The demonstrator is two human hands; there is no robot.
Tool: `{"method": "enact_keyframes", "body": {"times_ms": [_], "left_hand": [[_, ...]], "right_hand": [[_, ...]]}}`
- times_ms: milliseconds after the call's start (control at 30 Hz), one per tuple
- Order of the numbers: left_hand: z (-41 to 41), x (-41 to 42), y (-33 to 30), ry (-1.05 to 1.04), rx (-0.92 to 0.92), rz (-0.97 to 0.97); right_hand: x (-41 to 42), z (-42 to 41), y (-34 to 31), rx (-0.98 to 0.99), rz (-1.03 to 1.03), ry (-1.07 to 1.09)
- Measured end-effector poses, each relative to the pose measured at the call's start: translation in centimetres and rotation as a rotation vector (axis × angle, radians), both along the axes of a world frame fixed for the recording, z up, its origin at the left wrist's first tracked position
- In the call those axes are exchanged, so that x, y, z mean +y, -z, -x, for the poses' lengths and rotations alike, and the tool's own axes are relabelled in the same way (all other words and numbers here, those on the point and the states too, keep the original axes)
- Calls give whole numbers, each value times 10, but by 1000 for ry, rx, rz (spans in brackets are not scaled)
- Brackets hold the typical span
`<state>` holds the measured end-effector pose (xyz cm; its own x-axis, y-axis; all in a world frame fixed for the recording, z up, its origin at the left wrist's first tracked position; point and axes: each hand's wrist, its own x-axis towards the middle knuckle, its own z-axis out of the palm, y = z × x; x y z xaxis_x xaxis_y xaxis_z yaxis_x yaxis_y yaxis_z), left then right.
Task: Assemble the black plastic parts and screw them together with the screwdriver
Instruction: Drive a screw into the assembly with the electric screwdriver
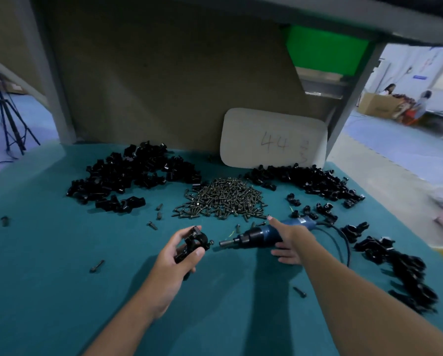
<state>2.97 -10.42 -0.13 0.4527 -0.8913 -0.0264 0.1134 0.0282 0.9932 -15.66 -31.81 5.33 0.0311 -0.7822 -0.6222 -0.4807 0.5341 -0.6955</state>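
My left hand (pixel 182 249) grips a black plastic assembly (pixel 193 242) just above the teal table, with a screw sticking out on its right side. My right hand (pixel 288 240) lies over the blue electric screwdriver (pixel 260 235), which rests on the table with its tip pointing left toward the assembly. The index finger is stretched out toward the screw pile (pixel 221 199); the other fingers are spread below the tool's body. Black plastic parts lie in a pile at the back left (pixel 130 173) and another at the back right (pixel 305 179).
More black parts (pixel 400 265) trail down the right side of the teal table (pixel 48 278). Loose screws (pixel 96 265) lie scattered around. The screwdriver's black cord (pixel 343 240) loops to the right. A white board marked 44 (pixel 274 140) leans against the back wall.
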Motion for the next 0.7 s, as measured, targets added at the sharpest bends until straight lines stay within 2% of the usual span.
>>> {"method": "enact_keyframes", "body": {"times_ms": [67, 133, 233, 367, 500, 567, 700], "left_hand": [[-1, 1, -1, 10, 13, -5], [-3, 0, -3, 6, 22, -14], [-4, -1, -2, -19, 50, -11], [-3, -3, 0, -42, 26, 5], [1, -3, -5, -24, -55, 7], [5, -3, -6, 0, -108, 2], [12, -1, -6, 17, -193, -11]], "right_hand": [[-2, -2, -5, -43, -11, 7], [2, 2, -3, -184, 32, 20], [12, 11, 7, -554, 141, 152], [26, 16, 0, -1029, 137, 415], [32, 15, -19, -1367, 202, 444], [36, 8, -23, -1489, 216, 470], [46, -6, -17, -1514, 221, 476]]}}
